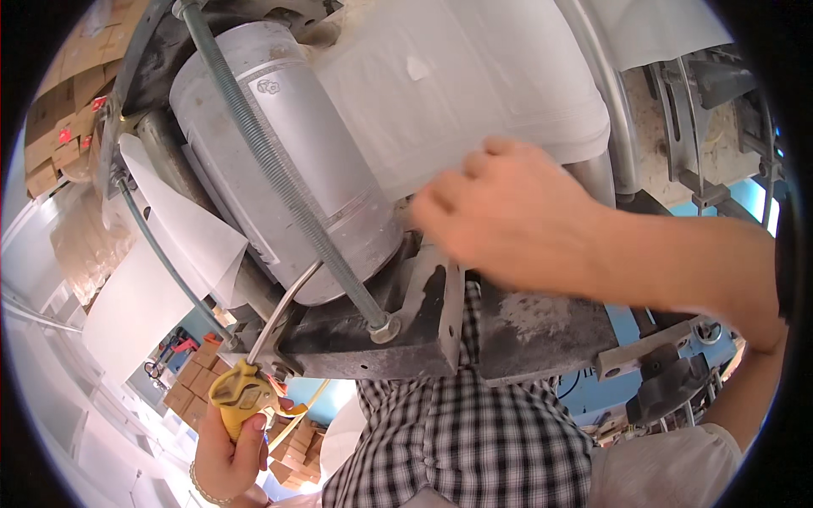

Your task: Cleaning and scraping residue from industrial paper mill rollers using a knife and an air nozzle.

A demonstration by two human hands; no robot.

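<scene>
Head-worn fisheye view, looking down, very close.
It faces the metal roller filling the upper frame; the checked shirt sits at the lower edge.

Black-and-white checked shirt, beaded bracelet, bare forearms

Right hand on white film

Threaded rod w/ nut across metal drum; cardboard boxes on floor below; checked shirt at bottom.
</scene>
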